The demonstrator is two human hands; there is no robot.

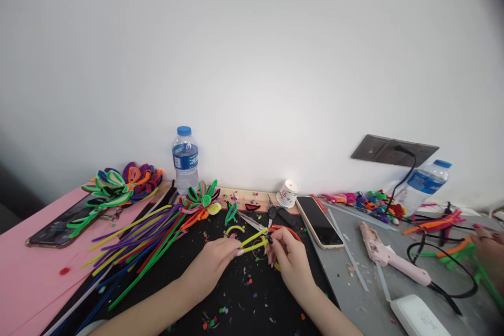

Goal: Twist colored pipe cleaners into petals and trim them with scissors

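Note:
Over the black mat [181, 289], my left hand [220, 254] pinches one end of a bent yellow pipe cleaner [252, 241]. My right hand [287, 254] closes on the other end of the same pipe cleaner, which spans the gap between the hands as two roughly parallel strands. Just behind it lie scissors [252, 220] with their blades pointing left, partly hidden by the right hand. A short curved yellow piece [235, 229] and a small green leaf-shaped loop [231, 212] rest beyond my left hand.
Loose pipe cleaners [137, 241] fan out at left, near a pipe-cleaner flower [205, 199]. A water bottle [185, 160], paper cup [287, 193] and phone [319, 221] stand or lie behind. At right are a glue gun [394, 257] with its cord and another person's hand [488, 249].

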